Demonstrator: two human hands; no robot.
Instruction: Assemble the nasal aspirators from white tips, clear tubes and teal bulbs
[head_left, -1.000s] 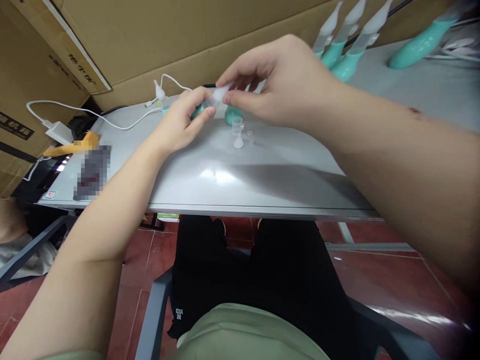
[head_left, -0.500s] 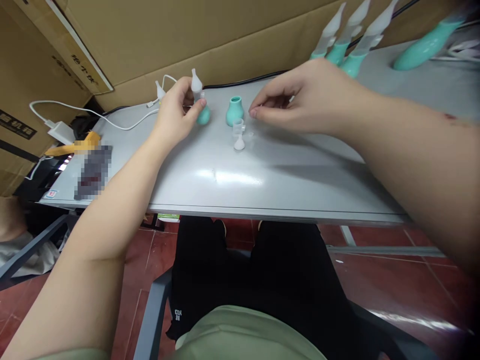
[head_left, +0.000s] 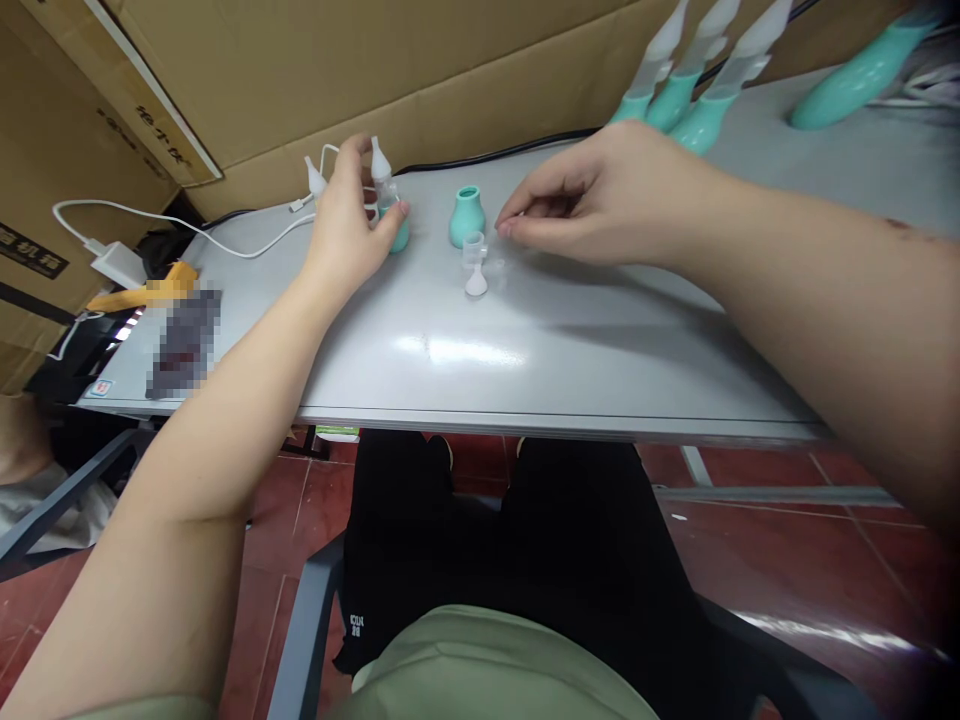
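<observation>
My left hand [head_left: 351, 215] is closed around a nasal aspirator [head_left: 381, 165] with a white tip, a clear cup and a teal bulb; the thumb lies across its front. Another white aspirator tip [head_left: 314, 180] shows behind that hand, its lower part hidden. An open teal bulb [head_left: 468, 218] stands upright between my hands. Just in front of it is a clear collection cup [head_left: 474, 250] with a white tip [head_left: 476, 284], pointing towards me. To the bulb's right, my right hand [head_left: 585, 195] pinches thumb and forefinger together; whatever they hold is too small to make out.
Several aspirators [head_left: 701, 110] stand at the back right, with a large teal bulb [head_left: 855, 85] farther right. A white charger [head_left: 122, 265] with its cable, a yellow object [head_left: 165, 285] and a blurred dark item [head_left: 186, 345] lie left. Cardboard [head_left: 375, 80] backs the grey table [head_left: 465, 390].
The aspirator in my left hand has shifted slightly left. My right hand keeps its pinch and has hardly moved.
</observation>
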